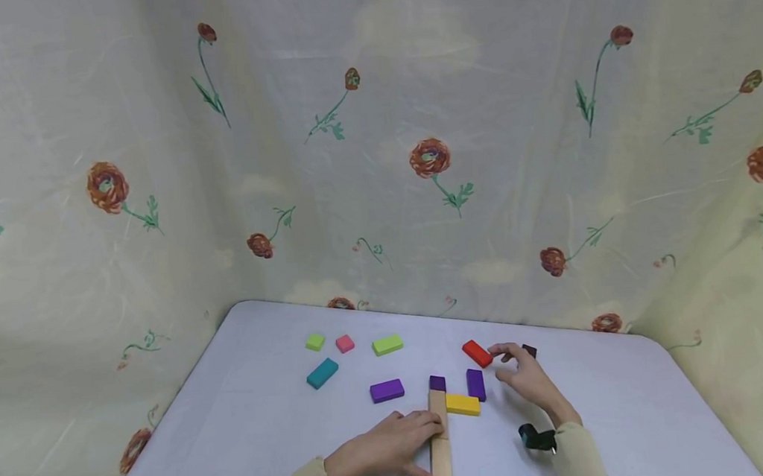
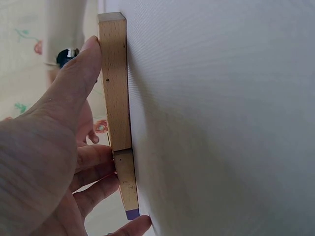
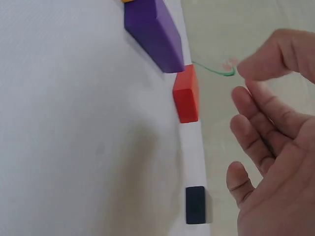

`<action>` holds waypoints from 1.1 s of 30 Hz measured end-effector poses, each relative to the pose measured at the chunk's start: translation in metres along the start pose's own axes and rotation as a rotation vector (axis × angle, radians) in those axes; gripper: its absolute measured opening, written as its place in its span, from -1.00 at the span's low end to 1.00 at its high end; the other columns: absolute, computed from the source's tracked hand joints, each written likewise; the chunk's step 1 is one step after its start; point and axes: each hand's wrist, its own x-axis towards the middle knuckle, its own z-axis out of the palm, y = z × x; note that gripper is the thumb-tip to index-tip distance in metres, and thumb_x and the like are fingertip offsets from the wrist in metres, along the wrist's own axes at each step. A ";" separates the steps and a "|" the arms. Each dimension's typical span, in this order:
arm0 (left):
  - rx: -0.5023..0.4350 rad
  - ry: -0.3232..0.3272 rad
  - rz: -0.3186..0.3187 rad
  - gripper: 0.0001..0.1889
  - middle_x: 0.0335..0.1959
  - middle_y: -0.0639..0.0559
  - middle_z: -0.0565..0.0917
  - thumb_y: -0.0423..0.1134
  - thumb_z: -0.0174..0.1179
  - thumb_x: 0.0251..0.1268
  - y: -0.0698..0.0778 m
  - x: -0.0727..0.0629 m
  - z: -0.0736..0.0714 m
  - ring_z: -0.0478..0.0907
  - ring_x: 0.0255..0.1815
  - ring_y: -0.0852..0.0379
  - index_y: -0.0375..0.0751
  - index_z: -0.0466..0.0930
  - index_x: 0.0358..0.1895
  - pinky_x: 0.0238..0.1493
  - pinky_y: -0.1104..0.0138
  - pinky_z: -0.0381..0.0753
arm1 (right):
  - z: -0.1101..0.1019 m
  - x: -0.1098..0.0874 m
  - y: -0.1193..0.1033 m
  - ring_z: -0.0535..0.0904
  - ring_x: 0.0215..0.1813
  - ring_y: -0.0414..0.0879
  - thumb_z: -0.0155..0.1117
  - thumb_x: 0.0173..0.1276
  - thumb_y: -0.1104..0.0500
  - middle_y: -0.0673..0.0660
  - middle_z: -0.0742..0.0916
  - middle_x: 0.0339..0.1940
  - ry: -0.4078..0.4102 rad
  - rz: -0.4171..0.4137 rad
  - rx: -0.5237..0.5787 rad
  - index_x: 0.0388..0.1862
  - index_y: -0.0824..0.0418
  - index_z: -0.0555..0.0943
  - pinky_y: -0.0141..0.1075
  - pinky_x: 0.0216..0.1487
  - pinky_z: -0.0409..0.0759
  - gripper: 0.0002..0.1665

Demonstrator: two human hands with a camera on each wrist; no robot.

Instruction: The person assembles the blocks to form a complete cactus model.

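Note:
Two plain wooden blocks [image 1: 442, 461] lie end to end in a line, with a dark purple block [image 1: 437, 383] at the far end. My left hand [image 1: 391, 446] rests along them from the left, its thumb on the near block and its fingers spread toward the far one. A yellow block [image 1: 463, 404] sits against the row's right side, and a purple block [image 1: 476, 385] lies just beyond it. My right hand [image 1: 527, 380] hovers over the table with nothing in it, fingertips near the red block [image 1: 477, 354]. Partly hidden behind that hand is a black block [image 3: 195, 205].
Farther left on the white table [image 1: 235, 429] lie another purple block [image 1: 387, 391], a teal block [image 1: 322, 373], a long lime block [image 1: 387, 344], a small lime block [image 1: 315, 341] and a pink block [image 1: 345, 343]. Flowered curtain [image 1: 324, 197] surrounds the table's back and sides.

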 end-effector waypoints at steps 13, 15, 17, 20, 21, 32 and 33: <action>-0.009 -0.002 -0.009 -0.11 0.39 0.22 0.35 0.45 0.20 -0.06 -0.001 0.001 0.002 0.29 0.37 0.25 0.10 0.31 0.36 0.23 0.10 0.44 | -0.002 0.027 0.007 0.28 0.35 0.17 0.05 0.32 0.34 0.22 0.43 0.37 -0.076 -0.005 -0.026 0.37 0.14 0.34 0.16 0.28 0.34 -0.39; -0.008 -0.001 -0.008 -0.11 0.38 0.22 0.35 0.44 0.20 -0.06 -0.001 0.001 0.001 0.29 0.37 0.25 0.09 0.31 0.36 0.23 0.10 0.44 | -0.002 0.031 0.007 0.28 0.36 0.19 0.05 0.30 0.35 0.24 0.40 0.39 -0.096 -0.001 -0.027 0.39 0.12 0.33 0.18 0.27 0.34 -0.36; -0.009 0.002 -0.006 -0.11 0.38 0.22 0.36 0.44 0.21 -0.05 -0.001 0.001 0.001 0.29 0.38 0.25 0.09 0.32 0.36 0.23 0.10 0.44 | -0.002 0.034 0.007 0.26 0.37 0.22 0.05 0.28 0.37 0.25 0.38 0.40 -0.116 -0.003 -0.033 0.40 0.10 0.32 0.22 0.28 0.32 -0.32; -0.009 0.002 -0.007 -0.11 0.38 0.22 0.36 0.44 0.20 -0.05 -0.001 0.001 0.002 0.29 0.37 0.25 0.08 0.32 0.36 0.23 0.11 0.45 | -0.001 0.038 0.007 0.25 0.38 0.25 0.04 0.26 0.40 0.29 0.35 0.41 -0.139 -0.004 -0.044 0.42 0.06 0.31 0.28 0.28 0.29 -0.28; -0.007 0.003 -0.008 -0.11 0.38 0.22 0.36 0.44 0.20 -0.05 -0.002 0.001 0.002 0.29 0.37 0.25 0.08 0.32 0.36 0.22 0.11 0.45 | -0.001 0.039 0.007 0.24 0.39 0.26 0.03 0.25 0.41 0.29 0.34 0.42 -0.147 -0.009 -0.049 0.43 0.05 0.30 0.31 0.28 0.26 -0.26; -0.009 -0.009 -0.015 -0.12 0.38 0.22 0.36 0.45 0.20 -0.05 -0.003 0.004 0.004 0.30 0.38 0.25 0.10 0.32 0.36 0.23 0.12 0.45 | 0.007 0.048 0.007 0.19 0.37 0.35 0.03 0.24 0.44 0.39 0.32 0.40 -0.209 -0.022 -0.080 0.42 0.08 0.34 0.41 0.27 0.17 -0.26; -0.010 -0.011 -0.018 -0.12 0.38 0.22 0.36 0.45 0.20 -0.06 -0.003 0.003 0.004 0.30 0.37 0.25 0.11 0.32 0.36 0.23 0.12 0.45 | 0.008 0.048 0.007 0.19 0.37 0.34 0.05 0.25 0.43 0.38 0.32 0.40 -0.206 -0.013 -0.087 0.42 0.07 0.34 0.40 0.28 0.17 -0.27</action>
